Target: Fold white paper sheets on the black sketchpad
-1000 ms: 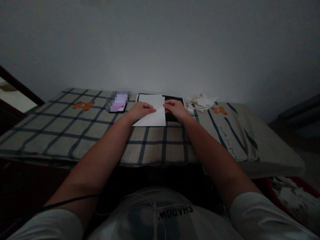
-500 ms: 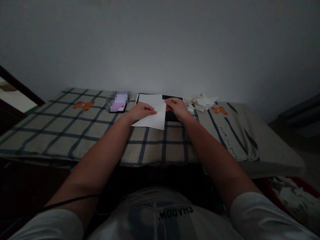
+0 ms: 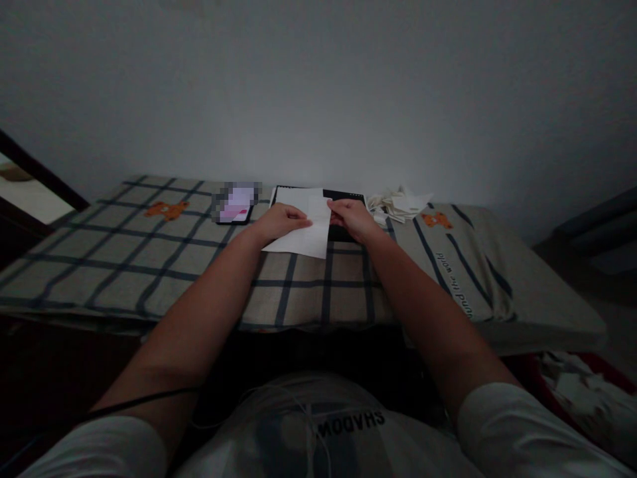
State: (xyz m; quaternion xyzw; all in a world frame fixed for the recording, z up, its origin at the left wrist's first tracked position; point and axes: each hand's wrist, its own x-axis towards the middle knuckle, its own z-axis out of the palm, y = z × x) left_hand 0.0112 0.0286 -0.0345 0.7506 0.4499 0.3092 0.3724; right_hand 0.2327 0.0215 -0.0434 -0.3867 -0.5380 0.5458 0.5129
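A white sheet of paper (image 3: 298, 240) lies partly over a black notebook-like pad (image 3: 343, 232) on the checked cloth. My left hand (image 3: 281, 222) is on the sheet's left side, its thumb and fingers closed toward the middle of the paper. At the sheet's right edge, my right hand (image 3: 350, 218) pinches the paper between thumb and fingers. A faint crease or fold line runs down the sheet near the right fingertips. The undersides of both hands are hidden.
Left of the paper lies a phone (image 3: 236, 206) with a lit, blurred screen. A heap of white paper strips (image 3: 401, 202) sits right of the pad. The checked cloth (image 3: 164, 265) covers the surface against the wall. A red container (image 3: 592, 392) of paper scraps stands at lower right.
Both hands stay almost in place. The sheet's right edge has shifted slightly at the right fingertips, and a fold line shows more clearly near its upper right.
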